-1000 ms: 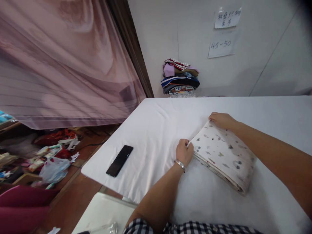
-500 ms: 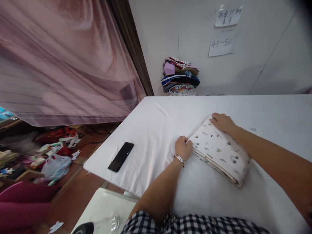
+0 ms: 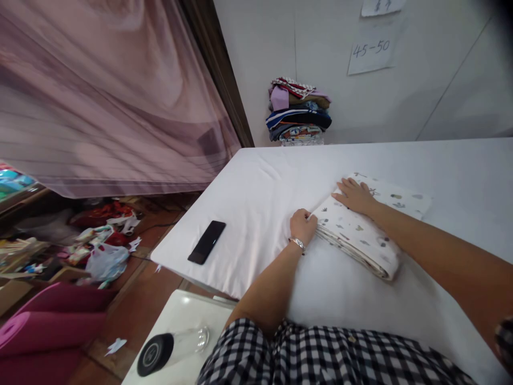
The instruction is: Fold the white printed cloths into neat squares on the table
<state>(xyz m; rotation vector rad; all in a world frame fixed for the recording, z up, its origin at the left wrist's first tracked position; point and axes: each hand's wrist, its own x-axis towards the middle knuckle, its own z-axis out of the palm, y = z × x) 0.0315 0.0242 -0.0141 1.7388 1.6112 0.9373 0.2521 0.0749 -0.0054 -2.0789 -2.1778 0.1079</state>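
Observation:
A white cloth point(image 3: 352, 229) printed with small motifs lies folded in several layers on the white-covered table point(image 3: 256, 214). Its layered edge faces me, and one part spreads out flat beyond my right arm. At the cloth's left corner, the curled fingers of my left hand point(image 3: 303, 225) grip the edge; a silver bracelet is on that wrist. My right hand point(image 3: 356, 195) rests palm down across the cloth's far side, fingers spread, where the folded part meets the spread part. My right forearm hides some of the cloth.
A black phone point(image 3: 207, 243) lies on the table's left side. Folded clothes point(image 3: 300, 112) are stacked against the wall behind. A white stand point(image 3: 180, 310) at lower left carries a glass bottle with a black lid point(image 3: 156, 354). Cluttered bags point(image 3: 106, 262) and a pink roll point(image 3: 52, 326) are on the floor.
A flap of the cloth now lies spread out toward the far right. My right hand has gone from the far corner to lying flat on the cloth. My left hand stays at its corner.

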